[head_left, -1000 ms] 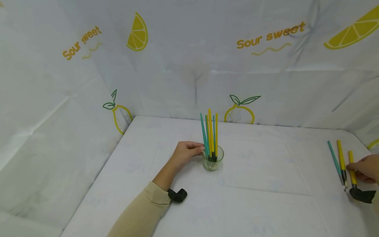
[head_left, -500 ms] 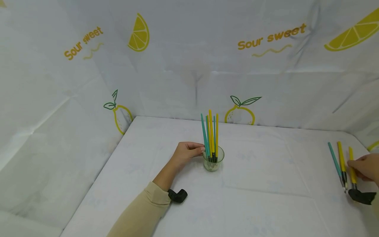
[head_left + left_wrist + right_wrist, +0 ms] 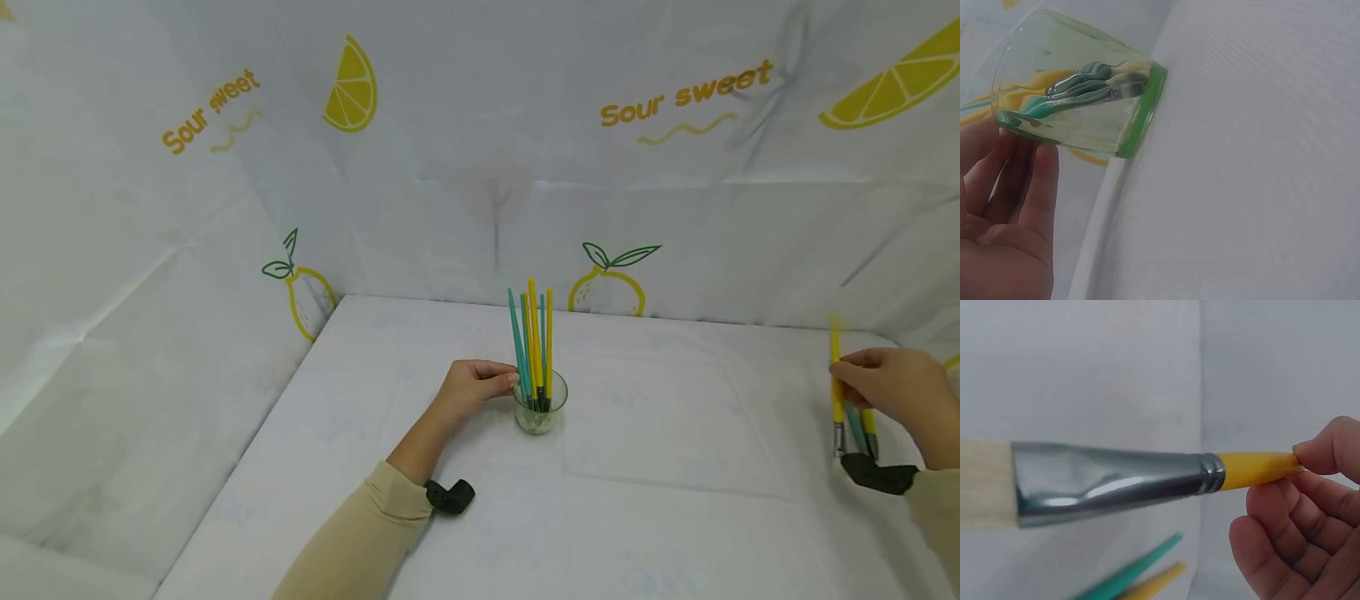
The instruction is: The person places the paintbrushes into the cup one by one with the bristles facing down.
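Note:
My right hand (image 3: 896,387) pinches a yellow-handled paintbrush (image 3: 837,412) at the right of the head view. Up close in the right wrist view, that brush (image 3: 1110,484) shows a silver ferrule and flat pale bristles, thumb and fingers gripping its handle. A greenish glass cup (image 3: 536,423) stands mid-table, holding several teal and yellow paintbrushes (image 3: 534,350), bristles down. At the cup's left rim, my left hand (image 3: 471,392) holds it between thumb and fingers. The left wrist view shows the glass cup (image 3: 1094,134) from the side, fingers at its rim.
Behind the lifted brush, a teal paintbrush (image 3: 853,427) and another yellow paintbrush (image 3: 869,432) lie on the white-covered table (image 3: 660,533), partly hidden by my right hand. A white cloth backdrop (image 3: 450,150) with lemon prints rises behind and to the left.
My right hand has lifted the rightmost yellow paintbrush off the table and carried it left, past the two lying brushes. My left hand and the cup have stayed put.

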`<state>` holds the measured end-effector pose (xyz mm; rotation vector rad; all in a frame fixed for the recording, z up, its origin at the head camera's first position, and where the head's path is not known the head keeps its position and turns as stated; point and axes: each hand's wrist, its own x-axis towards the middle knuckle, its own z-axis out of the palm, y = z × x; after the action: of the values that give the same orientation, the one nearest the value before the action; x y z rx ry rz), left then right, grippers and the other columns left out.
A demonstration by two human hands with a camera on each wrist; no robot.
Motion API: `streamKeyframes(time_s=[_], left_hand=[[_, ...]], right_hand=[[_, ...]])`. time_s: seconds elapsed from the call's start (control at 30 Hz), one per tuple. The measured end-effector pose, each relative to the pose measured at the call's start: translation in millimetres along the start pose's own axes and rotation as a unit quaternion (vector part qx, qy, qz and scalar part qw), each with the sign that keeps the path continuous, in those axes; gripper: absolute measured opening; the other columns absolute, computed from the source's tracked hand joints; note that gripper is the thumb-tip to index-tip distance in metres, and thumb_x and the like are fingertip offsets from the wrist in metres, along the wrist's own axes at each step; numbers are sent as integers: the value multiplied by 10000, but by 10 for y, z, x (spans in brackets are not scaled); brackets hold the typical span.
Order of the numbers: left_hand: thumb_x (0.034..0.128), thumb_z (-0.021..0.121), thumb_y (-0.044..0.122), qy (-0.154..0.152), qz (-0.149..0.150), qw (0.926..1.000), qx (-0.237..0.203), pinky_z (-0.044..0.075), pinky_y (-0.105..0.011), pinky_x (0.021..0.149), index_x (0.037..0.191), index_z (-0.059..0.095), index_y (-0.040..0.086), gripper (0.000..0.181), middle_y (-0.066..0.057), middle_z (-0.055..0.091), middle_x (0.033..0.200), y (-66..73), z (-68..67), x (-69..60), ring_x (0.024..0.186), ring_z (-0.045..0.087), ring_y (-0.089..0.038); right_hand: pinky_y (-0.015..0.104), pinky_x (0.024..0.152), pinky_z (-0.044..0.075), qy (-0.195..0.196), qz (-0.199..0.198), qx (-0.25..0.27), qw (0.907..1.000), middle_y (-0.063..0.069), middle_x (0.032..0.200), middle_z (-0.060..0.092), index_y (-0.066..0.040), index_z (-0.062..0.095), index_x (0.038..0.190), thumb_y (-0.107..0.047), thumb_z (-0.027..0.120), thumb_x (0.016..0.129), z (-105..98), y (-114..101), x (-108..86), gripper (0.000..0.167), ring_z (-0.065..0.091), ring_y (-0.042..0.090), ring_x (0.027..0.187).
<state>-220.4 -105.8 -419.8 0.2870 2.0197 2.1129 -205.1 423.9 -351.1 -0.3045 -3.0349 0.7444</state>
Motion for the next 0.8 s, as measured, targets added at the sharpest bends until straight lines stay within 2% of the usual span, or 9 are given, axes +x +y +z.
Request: streamKeyframes(time_s=[0.1,0.2,0.33,0.43,0.5,0.57,0.67,0.8], left_hand=[[894,711,65,21,-21,10000,-11,589,-311,845,1103,698,-98,266,-173,735,1053,3,-1,-1,859,714,-117],[896,707,63,13,-16,10000,-20,590,-316,845,1102,697,-100,263,-156,739,1045,6,-1,-3,850,713,-105],[893,716,81,-4,-11,10000,6,589,-324,851,1102,701,-91,272,-132,744,1034,-1,-5,-1,858,715,-106],[887,727,96,-8,-17,10000,39,589,-327,853,1099,708,-80,276,-125,746,1029,-7,-9,3,867,716,-112],[886,729,101,-14,-16,10000,48,589,-327,853,1098,710,-75,276,-124,746,1031,-8,-11,4,872,716,-117],[885,731,101,-23,-12,10000,32,589,-328,854,1098,709,-77,279,-127,745,1034,-10,-12,7,880,717,-123],[887,729,99,-27,17,10000,12,590,-326,851,1098,707,-84,280,-125,746,1032,-20,-13,15,892,718,-138],[891,724,95,-30,61,10000,25,592,-324,842,1094,703,-94,278,-127,747,1025,-29,-12,18,887,717,-141]], right_hand=[[397,553,557,46,-308,-50,9995,60,689,689,218,538,1146,-280,512,1012,34,-205,-29,516,641,180,597],[468,624,561,-9,-463,127,9988,95,768,718,180,549,1183,-327,516,1012,73,-400,-50,536,645,123,609],[436,669,566,-197,-692,492,9962,130,877,735,142,560,1215,-358,517,1008,131,-634,-77,544,657,72,639],[472,726,561,-287,-812,731,9936,144,938,736,120,567,1234,-377,525,1002,187,-805,-110,550,670,55,667],[549,777,528,-313,-854,878,9920,163,978,732,108,563,1245,-387,534,998,233,-919,-139,554,676,54,685],[557,799,519,-321,-944,993,9901,154,993,733,87,577,1240,-387,540,996,281,-1021,-164,535,682,56,703],[422,784,552,-283,-1056,1160,9872,133,988,740,64,594,1224,-374,554,992,368,-1156,-191,497,688,68,719],[190,674,538,-211,-1215,1440,9819,153,996,738,58,610,1202,-325,577,984,513,-1338,-224,442,689,72,721]])
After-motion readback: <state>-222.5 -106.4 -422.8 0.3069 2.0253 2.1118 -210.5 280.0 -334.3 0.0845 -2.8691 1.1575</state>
